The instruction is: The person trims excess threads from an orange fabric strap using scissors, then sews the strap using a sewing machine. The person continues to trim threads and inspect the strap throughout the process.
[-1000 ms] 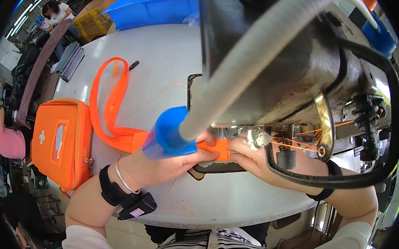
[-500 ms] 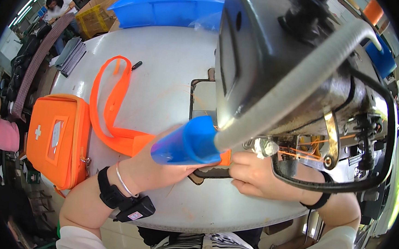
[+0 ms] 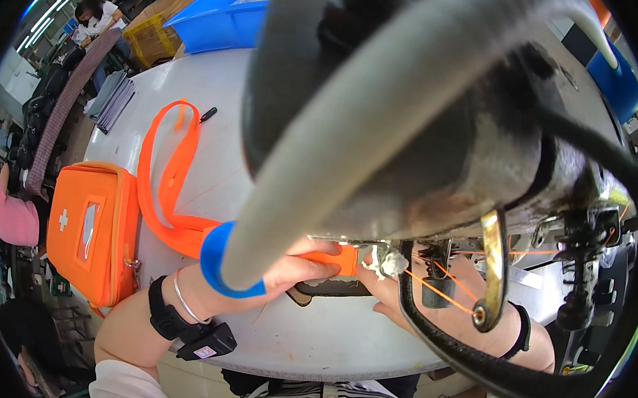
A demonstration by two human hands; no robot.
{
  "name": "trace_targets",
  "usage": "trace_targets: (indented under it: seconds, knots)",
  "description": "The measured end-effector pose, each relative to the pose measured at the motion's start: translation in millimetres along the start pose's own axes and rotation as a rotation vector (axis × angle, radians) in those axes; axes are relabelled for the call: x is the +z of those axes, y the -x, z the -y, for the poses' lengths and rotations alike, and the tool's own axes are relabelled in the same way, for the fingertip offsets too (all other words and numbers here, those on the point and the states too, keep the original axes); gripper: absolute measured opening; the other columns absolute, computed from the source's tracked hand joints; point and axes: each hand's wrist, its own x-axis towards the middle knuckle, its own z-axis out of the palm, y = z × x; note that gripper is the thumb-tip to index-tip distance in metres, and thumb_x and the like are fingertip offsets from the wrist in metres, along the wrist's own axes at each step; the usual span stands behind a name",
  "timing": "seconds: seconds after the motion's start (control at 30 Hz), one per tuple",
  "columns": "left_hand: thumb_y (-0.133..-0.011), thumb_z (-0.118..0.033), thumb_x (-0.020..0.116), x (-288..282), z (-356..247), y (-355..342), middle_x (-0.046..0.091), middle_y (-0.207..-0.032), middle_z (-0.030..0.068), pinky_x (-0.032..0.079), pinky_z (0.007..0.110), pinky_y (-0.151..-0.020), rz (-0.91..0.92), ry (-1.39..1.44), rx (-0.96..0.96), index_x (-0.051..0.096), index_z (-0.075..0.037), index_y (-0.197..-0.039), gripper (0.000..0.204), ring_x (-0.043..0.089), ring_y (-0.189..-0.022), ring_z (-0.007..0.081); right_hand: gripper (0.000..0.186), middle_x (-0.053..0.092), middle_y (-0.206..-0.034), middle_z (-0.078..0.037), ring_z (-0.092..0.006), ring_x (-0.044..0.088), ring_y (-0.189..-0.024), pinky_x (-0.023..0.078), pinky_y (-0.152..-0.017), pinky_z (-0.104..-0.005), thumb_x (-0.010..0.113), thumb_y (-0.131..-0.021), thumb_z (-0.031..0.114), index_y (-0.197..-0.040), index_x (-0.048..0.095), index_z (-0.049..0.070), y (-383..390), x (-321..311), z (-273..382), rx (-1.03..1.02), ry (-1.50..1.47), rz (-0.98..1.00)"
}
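Note:
My left hand (image 3: 292,272) is closed on the end of an orange strap (image 3: 343,261), its fingers pressing the strap under the sewing machine head (image 3: 381,159). A blue cup-like lamp shade (image 3: 233,285) on a thick grey flexible neck (image 3: 361,121) covers part of that hand. Just right of the strap end, my right hand (image 3: 393,300) has its fingers curled inward near the needle area. The machine's black rod and a white lump (image 3: 386,261) partly hide it; what it grips, if anything, is not visible. From my left hand, the strap loops away across the table.
An orange pouch with a white cross (image 3: 91,231) lies at the left. A blue bin (image 3: 217,18) stands at the back. Orange thread (image 3: 438,290) runs through the machine. A person (image 3: 98,21) works at the far left; grey sheets (image 3: 111,103) are stacked at the table's edge.
My view has shifted closer to the machine, so its head and lamp neck appear larger and further left. My left hand remains on the strap; my right hand stays beside its end.

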Motion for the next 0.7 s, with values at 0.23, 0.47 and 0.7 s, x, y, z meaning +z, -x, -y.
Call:
trace_targets:
  seconds: [0.23, 0.47, 0.7]
  knots:
    - [-0.069, -0.007, 0.061, -16.1, -7.5, -5.9, 0.065, -0.100, -0.0006, 0.049, 0.030, -0.058, 0.107, -0.182, -0.015, 0.070, -0.016, -0.091, 0.025, 0.062, -0.066, 0.0206, 0.034, 0.055, -0.121, -0.004, -0.0213, 0.054, -0.106, 0.042, -0.089, -0.0360, 0.057, -0.072, 0.013, -0.106, 0.059, 0.016, 0.3, 6.2, -4.4, -0.044, -0.008, -0.167]
    - [-0.068, -0.006, 0.061, -4.3, -1.8, -4.3, 0.065, -0.102, -0.0023, 0.048, 0.030, -0.059, 0.005, -0.128, 0.050, 0.069, -0.015, -0.089, 0.025, 0.060, -0.064, 0.0197, 0.035, 0.058, -0.111, -0.002, -0.0230, 0.057, -0.100, 0.049, -0.080, -0.0366, 0.063, -0.070, 0.014, -0.104, 0.063, 0.021, 7.9, -3.1, -10.5, -0.169, -0.160, -0.287]
    - [-0.067, -0.007, 0.061, -2.5, 1.3, -2.3, 0.064, -0.099, -0.0026, 0.047, 0.030, -0.062, 0.039, -0.063, 0.014, 0.069, -0.014, -0.088, 0.023, 0.059, -0.070, 0.0189, 0.028, 0.060, -0.106, 0.000, -0.0214, 0.059, -0.096, 0.050, -0.079, -0.0349, 0.064, -0.069, 0.016, -0.096, 0.066, 0.019, 11.4, 37.7, -18.8, -0.118, -0.048, -0.309]
